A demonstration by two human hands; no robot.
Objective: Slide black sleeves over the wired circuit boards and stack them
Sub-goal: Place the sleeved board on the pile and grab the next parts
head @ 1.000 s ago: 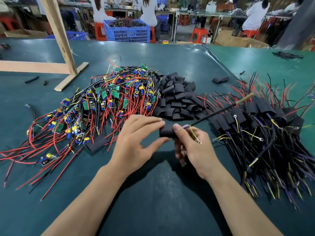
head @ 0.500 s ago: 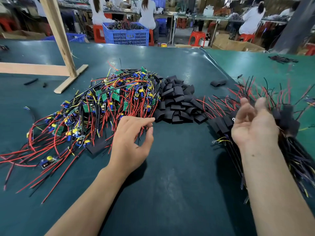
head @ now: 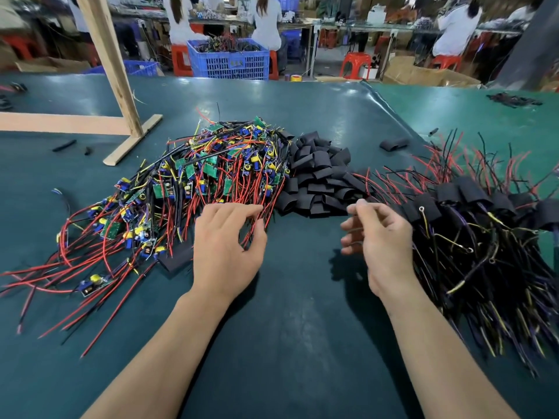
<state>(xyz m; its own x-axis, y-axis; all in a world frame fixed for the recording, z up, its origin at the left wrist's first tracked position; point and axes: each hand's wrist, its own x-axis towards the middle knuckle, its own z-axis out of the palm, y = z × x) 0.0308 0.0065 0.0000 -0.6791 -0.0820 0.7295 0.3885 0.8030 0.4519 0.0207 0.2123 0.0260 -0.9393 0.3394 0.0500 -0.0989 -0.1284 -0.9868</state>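
Observation:
A heap of bare green circuit boards with red and black wires (head: 196, 182) covers the table's left half. Beside it lies a pile of flat black sleeves (head: 320, 176). At the right lies the stack of sleeved boards (head: 472, 213) with dark wires trailing toward me. My left hand (head: 227, 246) reaches into the near edge of the bare heap, fingers curling around red wires there. My right hand (head: 381, 240) hovers between the sleeve pile and the sleeved stack, fingers loosely bent and holding nothing.
A wooden frame (head: 121, 95) stands at the back left. One loose sleeve (head: 393, 144) lies behind the stack. Beyond the green table (head: 287, 313) are a blue crate (head: 230, 60), red stools and seated people.
My right hand carried the sleeved board to the right stack, let it go and came back toward the middle. My left hand moved forward into the bare board heap.

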